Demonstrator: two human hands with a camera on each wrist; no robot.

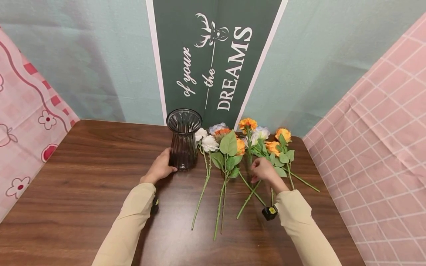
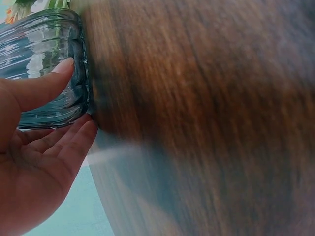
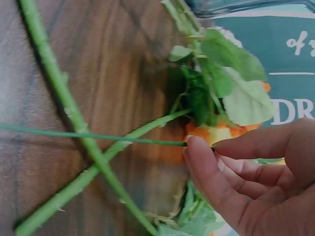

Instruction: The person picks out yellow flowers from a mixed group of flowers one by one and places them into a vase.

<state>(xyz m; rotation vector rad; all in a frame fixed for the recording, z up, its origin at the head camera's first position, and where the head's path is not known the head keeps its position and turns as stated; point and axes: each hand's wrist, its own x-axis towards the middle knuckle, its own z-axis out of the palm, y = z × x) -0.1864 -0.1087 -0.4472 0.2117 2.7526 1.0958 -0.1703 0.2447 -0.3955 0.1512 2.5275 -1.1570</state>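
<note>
Ribbed vase: the smoked, see-through vase (image 1: 184, 149) stands upright on the bench (image 1: 83, 184) toward its far edge, left of the flowers; no stem stands in it.
Left hand: the left hand (image 1: 159, 167) is partly spread, thumb on one side of the vase's base and fingers on the other, a low hold that probably steadies it without covering the flared mouth.
Right hand: the right hand (image 1: 264, 170) pinches a thin green stem (image 3: 123, 140) between thumb and index finger, probably because so slim a stem needs only the fingertips.
Orange flower: the ruffled orange bloom (image 1: 247, 123) appears to belong to that pinched stem, though the join is hard to trace.
White flowers: these blooms (image 1: 210, 143) lie just right of the vase, stems toward the person, which presumably keeps them within reach.
Thorny stems: two thicker stems (image 3: 74, 115) cross beneath the pinched one, likely just as laid down.
</note>
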